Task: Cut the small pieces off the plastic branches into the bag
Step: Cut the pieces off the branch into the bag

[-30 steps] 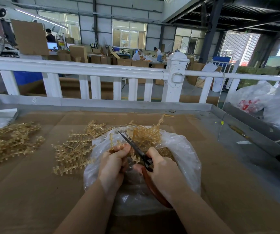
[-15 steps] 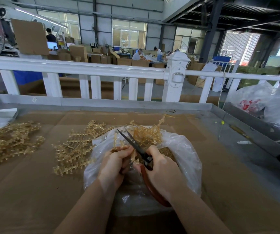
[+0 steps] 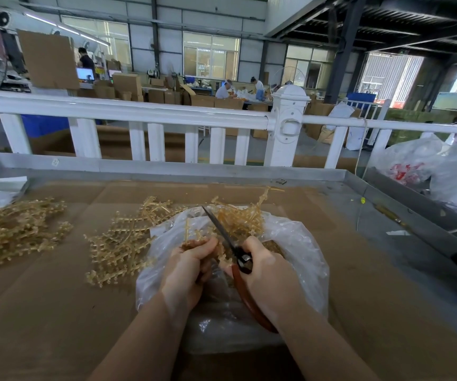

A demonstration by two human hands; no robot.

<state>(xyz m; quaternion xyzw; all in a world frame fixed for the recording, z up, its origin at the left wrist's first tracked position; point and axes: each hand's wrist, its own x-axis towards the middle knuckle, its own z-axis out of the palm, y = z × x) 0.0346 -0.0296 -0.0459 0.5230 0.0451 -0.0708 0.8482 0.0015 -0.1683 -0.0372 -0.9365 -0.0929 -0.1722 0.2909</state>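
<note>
Over the mouth of the crumpled clear plastic bag (image 3: 299, 259), which lies on the brown cardboard-covered worktop (image 3: 43, 312) near its front edge, both hands work close together; the left hand (image 3: 187, 273) has its fingers curled round the stem of a pale yellow plastic branch (image 3: 191, 235), holding it upright above the bag; the right hand (image 3: 266, 279) grips the red-brown handles of a pair of dark-bladed scissors (image 3: 223, 235), whose blades lie pressed together and point up and away to the left, just beside the held branch; a tangle of more yellow branches (image 3: 239, 218) rests in the far side of the bag; a loose heap of yellow plastic branches (image 3: 123, 243) lies on the cardboard just left of the bag, and another heap (image 3: 15, 232) sits toward the left edge; a white railing (image 3: 145, 114) runs beyond the worktop's far edge.
</note>
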